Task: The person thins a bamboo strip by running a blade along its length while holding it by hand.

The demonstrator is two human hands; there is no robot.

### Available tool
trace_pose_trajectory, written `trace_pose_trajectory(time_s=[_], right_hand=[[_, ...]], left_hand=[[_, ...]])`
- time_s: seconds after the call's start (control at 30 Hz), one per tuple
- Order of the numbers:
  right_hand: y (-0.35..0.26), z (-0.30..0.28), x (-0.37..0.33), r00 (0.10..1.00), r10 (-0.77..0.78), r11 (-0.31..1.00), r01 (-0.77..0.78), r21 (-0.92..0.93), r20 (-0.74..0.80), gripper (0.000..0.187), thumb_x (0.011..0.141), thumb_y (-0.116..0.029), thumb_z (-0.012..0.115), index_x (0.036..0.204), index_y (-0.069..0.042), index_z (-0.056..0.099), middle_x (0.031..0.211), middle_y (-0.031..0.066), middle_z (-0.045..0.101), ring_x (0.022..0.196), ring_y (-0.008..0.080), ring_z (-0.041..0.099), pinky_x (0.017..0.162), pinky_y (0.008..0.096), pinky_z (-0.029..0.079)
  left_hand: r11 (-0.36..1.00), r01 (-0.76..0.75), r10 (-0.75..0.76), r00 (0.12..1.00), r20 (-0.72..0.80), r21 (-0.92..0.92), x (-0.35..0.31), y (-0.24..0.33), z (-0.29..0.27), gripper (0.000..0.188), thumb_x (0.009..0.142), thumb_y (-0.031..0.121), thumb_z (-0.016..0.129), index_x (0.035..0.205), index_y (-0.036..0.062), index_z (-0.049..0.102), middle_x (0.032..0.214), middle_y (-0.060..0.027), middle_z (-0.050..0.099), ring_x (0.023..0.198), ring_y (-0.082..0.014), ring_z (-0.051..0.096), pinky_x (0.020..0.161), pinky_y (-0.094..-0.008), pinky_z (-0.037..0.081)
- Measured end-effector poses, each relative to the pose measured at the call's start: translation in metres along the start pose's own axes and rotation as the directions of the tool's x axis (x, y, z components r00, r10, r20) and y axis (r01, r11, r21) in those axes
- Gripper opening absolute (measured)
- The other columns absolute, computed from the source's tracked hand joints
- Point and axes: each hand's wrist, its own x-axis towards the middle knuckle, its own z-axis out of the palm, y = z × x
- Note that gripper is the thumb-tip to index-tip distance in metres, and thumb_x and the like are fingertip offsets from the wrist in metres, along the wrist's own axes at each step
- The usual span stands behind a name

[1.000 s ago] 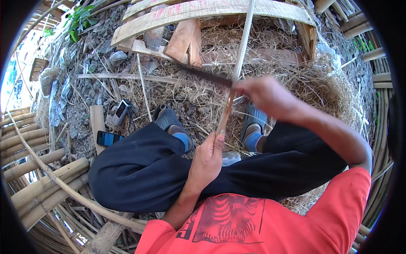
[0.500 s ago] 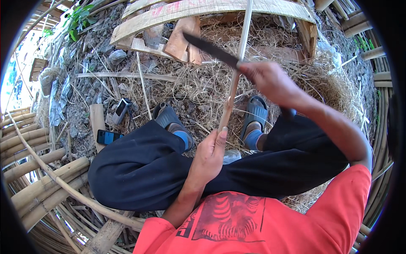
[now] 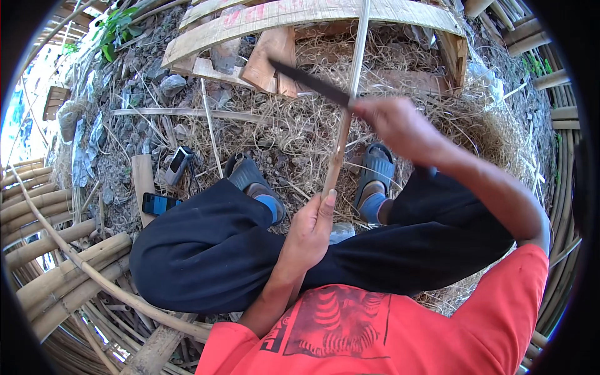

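Firmly grips with the left hand point(image 3: 306, 234) the near end of a long, thin, pale strip of bamboo or wood point(image 3: 356, 65), with fingers wrapped round and thumb laid along the strip. Slants the strip up and away from the left hand, passing just left of the right hand point(image 3: 400, 128). Clasps with the right hand, in a closed fist, a long, dark, narrow-bladed knife point(image 3: 309, 81), pointing the blade leftward from that hand and across the strip. Cannot tell the exact contact between edge and strip. Rests both feet, in grey-blue sandals point(image 3: 378, 165), beyond the left hand, one to each side of the strip. Has pale, curly shavings point(image 3: 487, 134) to the right of the right hand, a pale wooden slatted frame point(image 3: 262, 20) beyond both hands, and, well left of the left hand, a black phone point(image 3: 161, 205) near a small grey box-shaped device point(image 3: 178, 167).
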Motion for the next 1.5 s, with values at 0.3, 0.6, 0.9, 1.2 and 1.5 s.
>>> trace_pose_trajectory(time_s=[0.3, 0.6, 0.9, 1.2, 1.5], right_hand=[[-0.014, 0.016, -0.019, 0.993, -0.071, 0.997, 0.071, 0.0, 0.098, 0.03, 0.104, -0.022, 0.05, 0.107, 0.0, 0.07, 0.08, 0.0205, 0.068, 0.075, 0.0222, 0.069, 0.071, 0.0385, 0.053], [-0.011, 0.004, -0.011, 0.99, 0.048, 0.97, -0.015, -0.242, 0.131, 0.038, 0.103, -0.037, 0.05, 0.108, -0.006, 0.071, 0.068, 0.022, 0.063, 0.062, 0.0314, 0.067, 0.06, 0.0459, 0.05], [-0.004, 0.01, -0.008, 0.988, 0.07, 0.992, -0.054, -0.115, 0.138, 0.037, 0.105, -0.033, 0.048, 0.111, -0.004, 0.071, 0.066, 0.0229, 0.062, 0.06, 0.0329, 0.064, 0.061, 0.045, 0.05], [-0.002, 0.008, -0.002, 0.998, 0.063, 0.997, -0.062, -0.053, 0.021, 0.041, 0.103, -0.036, 0.051, 0.097, 0.0, 0.069, 0.064, 0.0227, 0.059, 0.058, 0.0368, 0.06, 0.058, 0.0452, 0.047], [-0.018, -0.008, 0.005, 0.984, 0.163, 0.981, -0.155, -0.113, 0.065, 0.032, 0.103, -0.03, 0.051, 0.112, -0.006, 0.07, 0.082, 0.0244, 0.067, 0.079, 0.0384, 0.07, 0.068, 0.0444, 0.054]], left_hand=[[1.0, -0.008, 0.008, 1.0, 0.004, 0.0, 0.002, -0.004, -0.002, 0.047, 0.106, 0.043, 0.044, 0.088, 0.0005, 0.054, 0.061, -0.0001, 0.045, 0.058, -0.0086, 0.04, 0.052, -0.0315, 0.037], [0.934, -0.092, 0.141, 0.983, -0.12, 0.345, -0.004, 0.01, 0.001, 0.039, 0.106, 0.036, 0.043, 0.09, 0.0017, 0.05, 0.061, -0.0245, 0.053, 0.061, -0.0467, 0.058, 0.052, -0.0492, 0.04], [0.878, -0.116, 0.2, 0.97, -0.136, 0.464, -0.005, 0.006, -0.001, 0.032, 0.106, 0.032, 0.043, 0.093, 0.0027, 0.047, 0.06, -0.0252, 0.055, 0.062, -0.0489, 0.058, 0.053, -0.0577, 0.039], [0.884, -0.129, 0.208, 0.969, -0.131, 0.449, -0.003, 0.009, -0.002, 0.033, 0.106, 0.031, 0.042, 0.092, 0.0027, 0.048, 0.061, -0.0268, 0.056, 0.063, -0.0499, 0.058, 0.053, -0.0575, 0.039], [0.923, -0.086, 0.139, 0.983, -0.117, 0.375, -0.004, 0.016, 0.0, 0.038, 0.106, 0.035, 0.042, 0.091, 0.0009, 0.05, 0.061, -0.0275, 0.054, 0.065, -0.0498, 0.058, 0.053, -0.0549, 0.038]])
